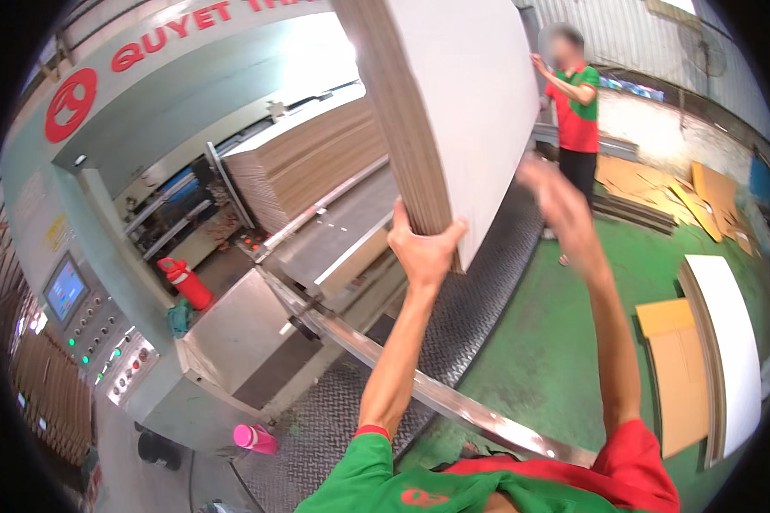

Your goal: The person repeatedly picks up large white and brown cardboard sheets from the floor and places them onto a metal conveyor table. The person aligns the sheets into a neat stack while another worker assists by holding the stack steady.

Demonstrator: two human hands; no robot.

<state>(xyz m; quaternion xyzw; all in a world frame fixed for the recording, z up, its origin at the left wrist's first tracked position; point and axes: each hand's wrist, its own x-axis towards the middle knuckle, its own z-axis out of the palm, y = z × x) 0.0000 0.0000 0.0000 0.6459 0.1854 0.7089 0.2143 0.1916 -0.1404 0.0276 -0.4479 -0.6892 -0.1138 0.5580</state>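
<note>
A thick stack of boards (462,111) stands on edge in front of me, tilted, with a white outer face and brown layered edges. My left hand (423,248) grips its near lower corner, thumb and fingers spread around the layered edge. To the right of the white face my right hand (560,201) is raised, blurred by motion. Its fingers look stretched out, with nothing seen in them; whether it touches the stack is unclear. At the far end a co-worker (577,107) in red and green has a hand up against the stack.
At left stands a large press with a control panel (85,312); another board pile (308,158) lies inside. A metal rail (479,415) crosses before me over dark tread plate (316,436). A pink bottle (255,439) stands lower left. White-topped boards (727,350) are at right.
</note>
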